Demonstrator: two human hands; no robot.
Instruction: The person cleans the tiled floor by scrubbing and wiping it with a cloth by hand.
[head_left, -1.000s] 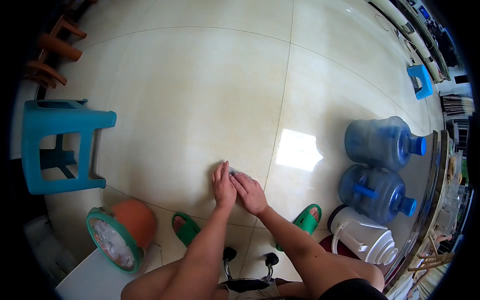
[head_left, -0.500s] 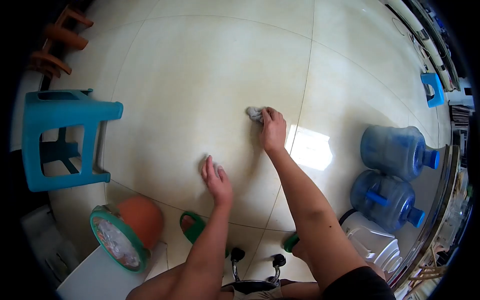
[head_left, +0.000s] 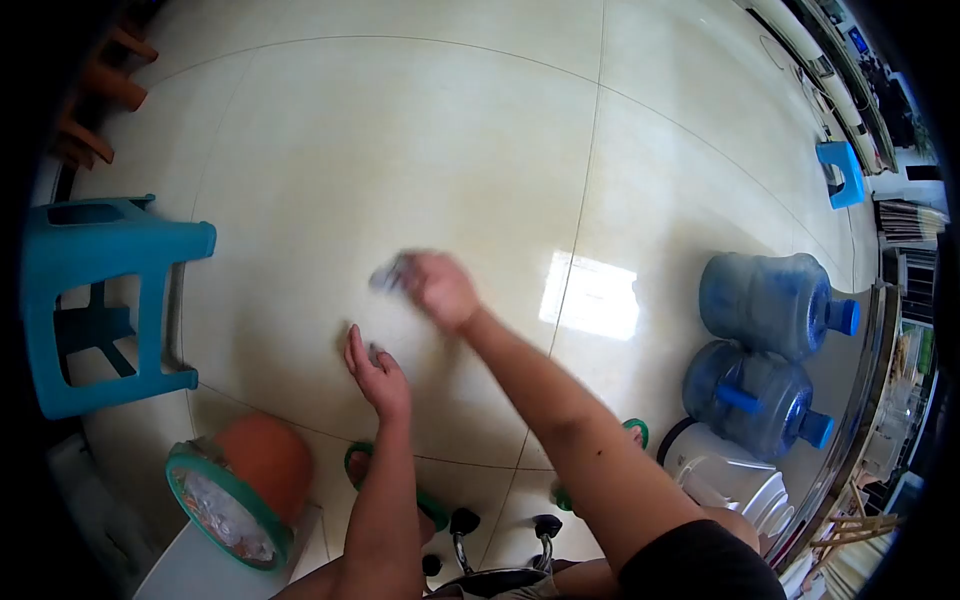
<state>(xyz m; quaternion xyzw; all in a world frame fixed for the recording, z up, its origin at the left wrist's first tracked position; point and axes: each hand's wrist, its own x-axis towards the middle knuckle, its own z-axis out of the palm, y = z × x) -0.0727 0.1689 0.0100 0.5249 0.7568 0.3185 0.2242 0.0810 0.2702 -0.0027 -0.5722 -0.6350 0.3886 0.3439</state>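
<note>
My right hand (head_left: 440, 290) is blurred by motion over the tiled floor (head_left: 400, 150), its fingers closed on a small grey cloth (head_left: 388, 277) that sticks out to their left. Lower and to the left, my left hand (head_left: 378, 378) is held on edge near the floor, fingers stretched out and thumb apart. A small greyish patch shows between its thumb and fingers, too small to make out. The two hands do not touch.
A teal stool (head_left: 150, 245) stands at the left, above an orange bin (head_left: 262, 460) with a green rim. Two blue water bottles (head_left: 765, 300) and a white jug (head_left: 715, 465) lie at the right. Green slippers (head_left: 432, 510) and chair casters (head_left: 464, 521) are near the bottom.
My right hand has swung left and toward me with the cloth, after reaching out from beside my left hand. My left hand has shifted left. The camera view has moved a little.
</note>
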